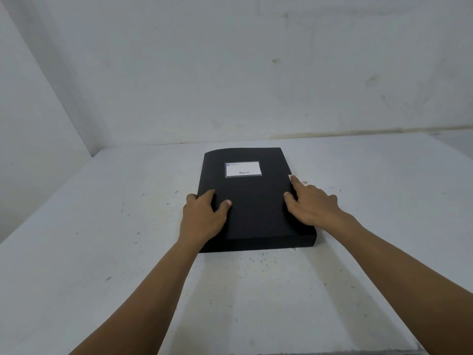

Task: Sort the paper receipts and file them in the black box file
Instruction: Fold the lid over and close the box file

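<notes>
Both grips (pixel 204 216) (pixel 311 203) on box file (pixel 256 201) edges

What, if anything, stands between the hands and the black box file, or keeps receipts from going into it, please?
Nothing separates them: the left hand and right hand both rest on the black box file. Its lid is shut, which bars the way inside. Only a small pale scrap shows at its right edge; no loose receipts are visible.

Table (pixel 102 252): white, flecked with small dark specks
Wall (pixel 230 73): pale grey, scuffed, meets the table's far edge
</notes>
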